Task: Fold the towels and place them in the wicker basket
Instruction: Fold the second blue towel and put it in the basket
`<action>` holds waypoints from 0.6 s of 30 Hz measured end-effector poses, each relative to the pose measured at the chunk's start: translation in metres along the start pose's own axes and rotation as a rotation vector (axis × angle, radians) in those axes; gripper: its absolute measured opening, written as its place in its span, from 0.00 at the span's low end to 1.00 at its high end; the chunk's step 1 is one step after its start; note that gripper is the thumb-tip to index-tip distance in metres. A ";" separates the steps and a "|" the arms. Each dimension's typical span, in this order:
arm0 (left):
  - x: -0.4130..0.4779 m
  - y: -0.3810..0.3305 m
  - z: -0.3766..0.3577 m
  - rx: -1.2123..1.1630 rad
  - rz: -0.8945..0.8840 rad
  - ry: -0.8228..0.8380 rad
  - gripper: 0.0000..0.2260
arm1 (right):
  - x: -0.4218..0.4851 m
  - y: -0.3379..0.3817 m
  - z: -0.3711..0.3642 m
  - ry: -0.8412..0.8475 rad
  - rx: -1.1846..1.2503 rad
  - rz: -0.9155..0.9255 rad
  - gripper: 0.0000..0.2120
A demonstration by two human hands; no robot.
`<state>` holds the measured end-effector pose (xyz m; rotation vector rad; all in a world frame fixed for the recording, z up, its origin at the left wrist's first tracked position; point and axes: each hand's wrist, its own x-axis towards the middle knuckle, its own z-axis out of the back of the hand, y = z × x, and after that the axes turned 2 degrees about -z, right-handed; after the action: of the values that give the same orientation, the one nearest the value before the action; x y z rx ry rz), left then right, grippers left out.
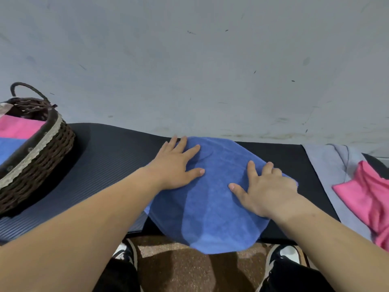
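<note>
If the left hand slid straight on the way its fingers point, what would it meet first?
The left hand lies flat on the blue towel; past its far edge, probably the grey wall, though depth is unclear.

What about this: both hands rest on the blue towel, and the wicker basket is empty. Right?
The wicker basket is not empty: the head view shows a pink towel and a blue one in it. Left hand and right hand rest on the blue towel.

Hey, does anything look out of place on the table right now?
The blue towel hangs past the near edge of the black mat, over the floor, so part of it is unsupported. The pink towel at the right lies crumpled, not yet folded.
</note>
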<state>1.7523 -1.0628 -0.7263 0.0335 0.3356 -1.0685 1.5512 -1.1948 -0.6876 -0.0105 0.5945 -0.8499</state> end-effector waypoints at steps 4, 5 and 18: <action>-0.018 -0.045 0.008 0.095 0.010 -0.035 0.31 | -0.006 -0.008 -0.001 0.043 -0.056 -0.038 0.50; -0.029 -0.056 0.010 0.090 0.011 0.017 0.31 | -0.006 -0.010 -0.003 0.037 -0.044 -0.019 0.50; -0.052 -0.036 -0.002 0.016 0.060 0.256 0.37 | -0.001 -0.009 -0.015 0.122 0.139 0.286 0.45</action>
<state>1.6975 -1.0354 -0.7085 0.1949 0.5540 -1.0084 1.5375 -1.1968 -0.6978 0.2488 0.6326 -0.6141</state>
